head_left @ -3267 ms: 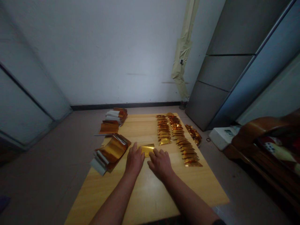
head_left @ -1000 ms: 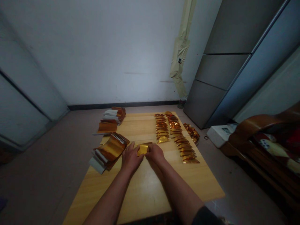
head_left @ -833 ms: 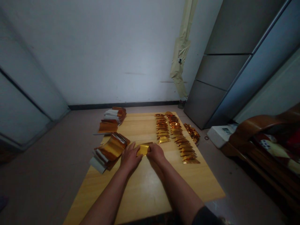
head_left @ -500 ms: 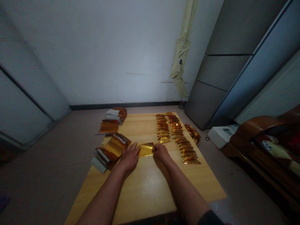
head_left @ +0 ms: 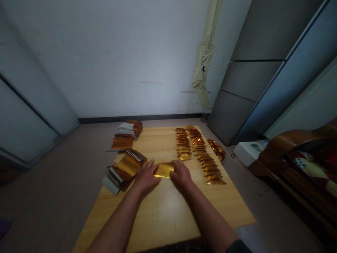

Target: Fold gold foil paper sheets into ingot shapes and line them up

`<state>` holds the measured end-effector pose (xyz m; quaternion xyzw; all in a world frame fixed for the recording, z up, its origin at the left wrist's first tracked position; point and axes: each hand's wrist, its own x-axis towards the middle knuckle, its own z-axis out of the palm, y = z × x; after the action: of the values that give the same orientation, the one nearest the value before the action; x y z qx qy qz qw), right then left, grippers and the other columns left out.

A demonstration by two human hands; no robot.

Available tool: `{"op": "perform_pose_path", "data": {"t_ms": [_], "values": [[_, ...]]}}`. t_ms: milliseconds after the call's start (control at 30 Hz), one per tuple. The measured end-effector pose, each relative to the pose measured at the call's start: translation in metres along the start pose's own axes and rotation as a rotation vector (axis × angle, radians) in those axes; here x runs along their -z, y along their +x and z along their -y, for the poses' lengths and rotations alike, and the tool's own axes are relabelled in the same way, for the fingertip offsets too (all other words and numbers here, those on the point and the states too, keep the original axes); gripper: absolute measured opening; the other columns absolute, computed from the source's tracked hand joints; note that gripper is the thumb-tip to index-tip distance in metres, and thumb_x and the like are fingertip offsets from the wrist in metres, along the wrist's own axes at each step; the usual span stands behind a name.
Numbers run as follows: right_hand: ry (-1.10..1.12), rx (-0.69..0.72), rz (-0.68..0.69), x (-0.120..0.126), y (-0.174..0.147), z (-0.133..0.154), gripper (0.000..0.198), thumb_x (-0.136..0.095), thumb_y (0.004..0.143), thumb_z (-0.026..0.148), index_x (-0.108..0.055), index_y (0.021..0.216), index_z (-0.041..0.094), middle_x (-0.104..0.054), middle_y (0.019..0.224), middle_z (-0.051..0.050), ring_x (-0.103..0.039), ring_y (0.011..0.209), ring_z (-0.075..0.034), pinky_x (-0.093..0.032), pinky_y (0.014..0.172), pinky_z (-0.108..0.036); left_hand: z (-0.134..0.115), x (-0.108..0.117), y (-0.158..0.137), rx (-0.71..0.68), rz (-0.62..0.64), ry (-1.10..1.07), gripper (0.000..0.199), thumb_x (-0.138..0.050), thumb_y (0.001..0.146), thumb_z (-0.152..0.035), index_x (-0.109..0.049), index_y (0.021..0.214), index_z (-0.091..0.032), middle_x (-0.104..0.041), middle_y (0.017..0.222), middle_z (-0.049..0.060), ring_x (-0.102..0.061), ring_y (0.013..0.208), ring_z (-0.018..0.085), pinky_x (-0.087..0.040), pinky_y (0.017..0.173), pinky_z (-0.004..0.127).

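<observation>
A shiny sheet of gold foil paper (head_left: 164,170) lies between my hands over the middle of the wooden table. My left hand (head_left: 147,175) grips its left end, thumb along the near side and fingers at the far side. At the right end my right hand (head_left: 181,173) is closed on the paper in the same way. Close by my left hand rests a stack of gold paper sheets (head_left: 127,165) with pale undersides. Beyond my right hand stand rows of folded gold paper pieces (head_left: 183,144), the nearest one just past my fingers.
A second row of folded pieces (head_left: 207,165) runs along the right side of the wooden table (head_left: 163,218). More sheets (head_left: 122,142) lie at the far left corner. On the floor at right are a heap of gold pieces (head_left: 217,150) and a white box (head_left: 247,153).
My right fingers have shifted round the paper's right end, and my left hand has gone from lying flat to gripping the left end. The sheet now looks narrower and more even.
</observation>
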<state>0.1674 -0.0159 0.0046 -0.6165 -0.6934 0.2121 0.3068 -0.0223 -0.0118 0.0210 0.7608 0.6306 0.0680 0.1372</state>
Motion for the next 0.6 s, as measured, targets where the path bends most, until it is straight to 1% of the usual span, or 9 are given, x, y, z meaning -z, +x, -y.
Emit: {"op": "perform_pose_path", "data": {"t_ms": [67, 133, 233, 300, 367, 433, 500, 567, 600], "values": [[0.048, -0.02, -0.039, 0.0, -0.001, -0.001, 0.054, -0.055, 0.068, 0.013, -0.058, 0.121, 0.022, -0.059, 0.119, -0.006, -0.059, 0.099, -0.019, -0.045, 0.085, -0.028, -0.001, -0.003, 0.0, 0.011, -0.031, 0.015, 0.06, -0.06, 0.072, -0.041, -0.057, 0.131, -0.027, -0.041, 0.151, 0.008, -0.036, 0.136, 0.033, -0.033, 0.107, 0.051], [0.066, -0.015, -0.059, 0.001, -0.002, -0.001, 0.053, -0.056, 0.069, 0.013, -0.058, 0.12, 0.023, -0.058, 0.119, -0.005, -0.059, 0.098, -0.019, -0.046, 0.085, -0.028, -0.002, -0.007, 0.0, -0.002, -0.054, 0.03, 0.057, -0.061, 0.074, -0.042, -0.058, 0.129, -0.028, -0.042, 0.15, 0.008, -0.037, 0.135, 0.032, -0.034, 0.106, 0.05], [0.025, 0.061, -0.018, 0.004, -0.009, 0.0, 0.048, -0.058, 0.072, 0.018, -0.059, 0.119, 0.026, -0.055, 0.123, -0.004, -0.059, 0.097, -0.017, -0.047, 0.082, -0.027, 0.001, -0.013, -0.001, -0.047, -0.098, 0.043, 0.054, -0.061, 0.076, -0.043, -0.058, 0.129, -0.027, -0.044, 0.148, 0.008, -0.038, 0.134, 0.031, -0.033, 0.106, 0.047], [-0.021, 0.106, 0.024, 0.008, -0.014, 0.001, 0.051, -0.061, 0.074, 0.021, -0.057, 0.124, 0.028, -0.049, 0.132, -0.004, -0.059, 0.1, -0.017, -0.046, 0.083, -0.027, 0.004, -0.016, -0.002, -0.077, -0.129, 0.041, 0.053, -0.061, 0.078, -0.043, -0.058, 0.129, -0.027, -0.045, 0.147, 0.008, -0.039, 0.133, 0.03, -0.033, 0.106, 0.047], [-0.071, 0.143, 0.026, 0.011, -0.019, 0.002, 0.056, -0.063, 0.075, 0.022, -0.054, 0.13, 0.03, -0.043, 0.14, -0.005, -0.057, 0.105, -0.018, -0.045, 0.086, -0.028, 0.006, -0.019, -0.002, -0.097, -0.156, 0.036, 0.051, -0.06, 0.08, -0.045, -0.059, 0.128, -0.026, -0.046, 0.147, 0.009, -0.04, 0.132, 0.03, -0.033, 0.106, 0.047], [-0.139, 0.221, -0.013, 0.015, -0.022, 0.002, 0.057, -0.064, 0.076, 0.022, -0.053, 0.131, 0.028, -0.04, 0.144, -0.008, -0.052, 0.112, -0.021, -0.043, 0.091, -0.032, 0.007, -0.021, -0.002, -0.107, -0.178, 0.03, 0.049, -0.059, 0.082, -0.046, -0.06, 0.126, -0.025, -0.047, 0.145, 0.01, -0.042, 0.13, 0.03, -0.034, 0.105, 0.047], [-0.216, 0.349, -0.042, 0.017, -0.022, 0.003, 0.051, -0.065, 0.078, 0.022, -0.056, 0.128, 0.025, -0.041, 0.144, -0.01, -0.045, 0.119, -0.025, -0.037, 0.098, -0.038, 0.007, -0.022, -0.002, -0.109, -0.2, 0.02, 0.047, -0.057, 0.084, -0.047, -0.061, 0.125, -0.025, -0.049, 0.144, 0.01, -0.043, 0.129, 0.03, -0.034, 0.104, 0.047], [-0.263, 0.468, -0.023, 0.017, -0.02, 0.003, 0.041, -0.064, 0.08, 0.022, -0.06, 0.121, 0.023, -0.049, 0.138, -0.01, -0.041, 0.122, -0.026, -0.03, 0.101, -0.041, 0.006, -0.022, -0.002, -0.109, -0.215, 0.009, 0.044, -0.055, 0.085, -0.046, -0.062, 0.124, -0.025, -0.05, 0.142, 0.009, -0.043, 0.129, 0.029, -0.034, 0.104, 0.047], [-0.268, 0.499, 0.002, 0.015, -0.019, 0.003, 0.034, -0.063, 0.082, 0.021, -0.062, 0.116, 0.023, -0.055, 0.132, -0.01, -0.042, 0.12, -0.025, -0.029, 0.101, -0.041, 0.005, -0.022, -0.002, -0.106, -0.22, 0.004, 0.043, -0.053, 0.086, -0.046, -0.062, 0.123, -0.025, -0.051, 0.142, 0.009, -0.044, 0.128, 0.029, -0.034, 0.104, 0.047]]}}
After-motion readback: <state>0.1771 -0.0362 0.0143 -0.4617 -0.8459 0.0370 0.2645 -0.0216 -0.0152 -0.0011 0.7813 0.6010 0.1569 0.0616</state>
